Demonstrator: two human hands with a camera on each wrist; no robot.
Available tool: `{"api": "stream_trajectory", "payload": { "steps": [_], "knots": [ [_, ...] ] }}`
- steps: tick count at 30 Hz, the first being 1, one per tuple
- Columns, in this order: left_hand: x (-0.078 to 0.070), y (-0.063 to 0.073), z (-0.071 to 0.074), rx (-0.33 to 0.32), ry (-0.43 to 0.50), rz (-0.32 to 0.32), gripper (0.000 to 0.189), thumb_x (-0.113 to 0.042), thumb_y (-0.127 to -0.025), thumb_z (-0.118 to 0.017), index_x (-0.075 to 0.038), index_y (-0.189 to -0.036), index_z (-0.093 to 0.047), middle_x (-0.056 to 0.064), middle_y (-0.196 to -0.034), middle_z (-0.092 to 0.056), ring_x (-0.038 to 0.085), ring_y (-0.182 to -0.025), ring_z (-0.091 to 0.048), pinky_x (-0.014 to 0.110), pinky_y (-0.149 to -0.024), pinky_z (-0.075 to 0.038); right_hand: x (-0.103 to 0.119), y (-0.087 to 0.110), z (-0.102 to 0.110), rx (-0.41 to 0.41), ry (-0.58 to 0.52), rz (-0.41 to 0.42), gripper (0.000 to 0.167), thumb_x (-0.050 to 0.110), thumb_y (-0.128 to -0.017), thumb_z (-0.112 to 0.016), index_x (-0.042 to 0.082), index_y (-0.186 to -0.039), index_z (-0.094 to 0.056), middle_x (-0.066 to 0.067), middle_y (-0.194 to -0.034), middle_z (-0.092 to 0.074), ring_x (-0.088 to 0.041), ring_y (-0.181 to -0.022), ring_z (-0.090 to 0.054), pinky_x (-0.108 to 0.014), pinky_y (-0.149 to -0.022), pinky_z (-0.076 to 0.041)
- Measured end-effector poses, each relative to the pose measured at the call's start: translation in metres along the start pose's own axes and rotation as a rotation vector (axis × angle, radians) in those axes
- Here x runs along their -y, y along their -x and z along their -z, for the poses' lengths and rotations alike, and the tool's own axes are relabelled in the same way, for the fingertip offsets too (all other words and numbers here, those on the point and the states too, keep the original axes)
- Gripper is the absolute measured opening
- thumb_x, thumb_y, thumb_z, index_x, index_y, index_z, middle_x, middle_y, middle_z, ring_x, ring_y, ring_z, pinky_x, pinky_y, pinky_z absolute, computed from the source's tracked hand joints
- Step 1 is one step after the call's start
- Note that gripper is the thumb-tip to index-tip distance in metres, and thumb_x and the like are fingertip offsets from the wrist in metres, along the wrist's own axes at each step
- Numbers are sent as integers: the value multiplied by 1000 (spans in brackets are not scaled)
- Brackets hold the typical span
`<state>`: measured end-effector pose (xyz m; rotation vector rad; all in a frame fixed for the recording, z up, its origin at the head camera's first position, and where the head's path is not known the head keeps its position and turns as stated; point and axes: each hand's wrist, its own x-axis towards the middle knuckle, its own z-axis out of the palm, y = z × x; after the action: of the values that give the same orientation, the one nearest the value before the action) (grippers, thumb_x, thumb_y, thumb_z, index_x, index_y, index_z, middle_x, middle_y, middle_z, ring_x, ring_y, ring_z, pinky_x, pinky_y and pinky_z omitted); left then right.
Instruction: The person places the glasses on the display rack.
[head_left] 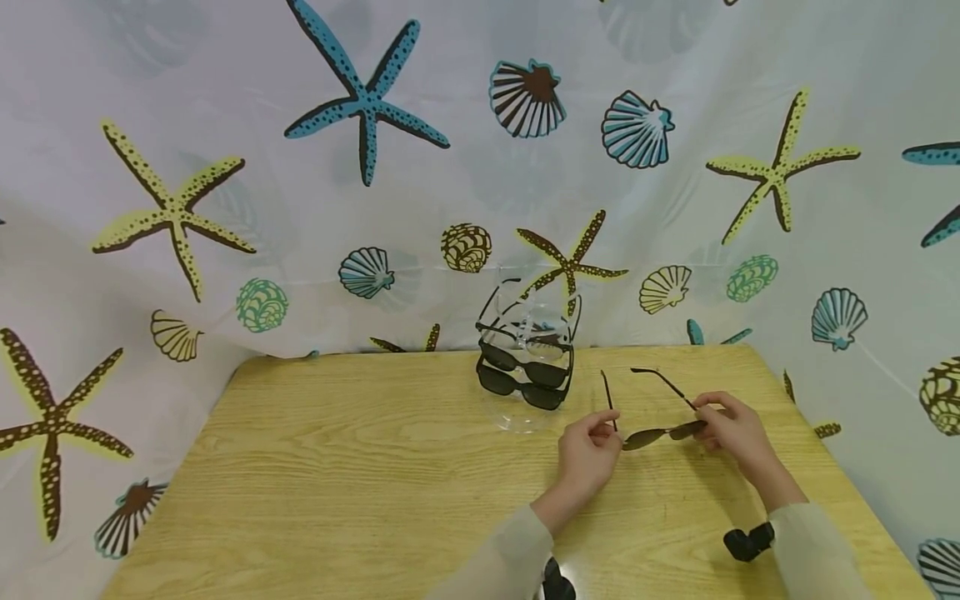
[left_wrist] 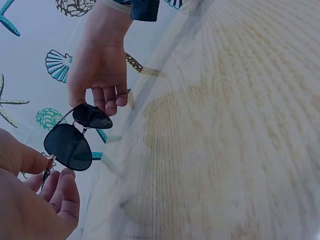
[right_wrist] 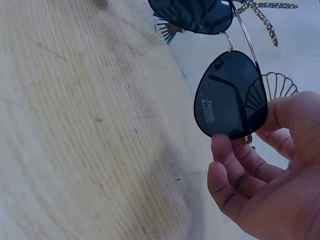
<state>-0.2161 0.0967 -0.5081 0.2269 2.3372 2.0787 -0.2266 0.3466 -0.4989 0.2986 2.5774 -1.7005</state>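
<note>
A pair of aviator sunglasses (head_left: 643,439) with dark lenses and a thin metal frame is held over the right part of the table, its arms unfolded and pointing away from me. My left hand (head_left: 588,457) pinches the left hinge end between thumb and fingers. At the opposite hinge, my right hand (head_left: 741,432) grips the frame. In the right wrist view, small pale print including "Polarized" shows on the lens (right_wrist: 220,102) beside my fingers. The left wrist view shows both lenses (left_wrist: 68,146) hanging between the two hands.
Left of the hands, a clear stand (head_left: 517,423) holds several glasses; two dark-lensed sunglasses (head_left: 498,382) sit lowest in front. The light wooden table (head_left: 337,467) ends at a white curtain (head_left: 450,183) printed with starfish and shells.
</note>
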Motion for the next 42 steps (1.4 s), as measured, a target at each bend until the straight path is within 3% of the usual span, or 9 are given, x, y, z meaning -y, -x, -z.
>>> {"api": "stream_trajectory", "payload": {
  "steps": [4,9,11,21,30,42],
  "knots": [
    [-6,1,8,38,21,17,28,-2,-97,-70,-9,-123,-78,1,-91,-69,1,-75,-59,18,-65,-51,2,10,4,7,27,57,36,24,-111,-51,-4,-130,-61,-8,-110,-68,-14,-84,-72,-35,-74,-61],
    [-15,3,16,88,29,-29,29,-2,-97,-69,-6,-124,-77,5,-93,-71,1,-76,-61,18,-66,-51,5,19,8,12,26,109,39,22,-111,-50,-8,-131,-63,0,-103,-68,-14,-84,-71,-36,-76,-62],
    [-20,3,19,97,18,-58,29,-2,-97,-69,-5,-124,-77,8,-94,-73,1,-77,-62,19,-67,-53,7,23,9,1,15,127,40,24,-111,-51,-8,-132,-64,2,-98,-69,-15,-83,-71,-36,-76,-62],
    [-42,6,39,117,10,-81,28,-3,-97,-68,-6,-124,-77,12,-98,-74,7,-81,-68,18,-68,-53,20,40,8,-95,-27,216,33,28,-111,-57,1,-124,-72,16,-93,-71,-14,-78,-72,-31,-74,-63],
    [-66,5,56,175,2,-161,30,-4,-100,-66,-6,-128,-75,15,-100,-74,14,-84,-71,19,-66,-49,37,51,6,-148,-19,294,29,26,-111,-57,5,-122,-74,15,-89,-73,-10,-77,-72,-24,-72,-60],
    [-92,2,75,153,-16,-237,30,-6,-101,-65,-7,-129,-74,17,-104,-74,27,-91,-74,18,-65,-50,63,56,1,-167,-68,412,25,20,-110,-58,5,-120,-75,16,-99,-74,-10,-76,-72,-23,-72,-60]
  ]
}}
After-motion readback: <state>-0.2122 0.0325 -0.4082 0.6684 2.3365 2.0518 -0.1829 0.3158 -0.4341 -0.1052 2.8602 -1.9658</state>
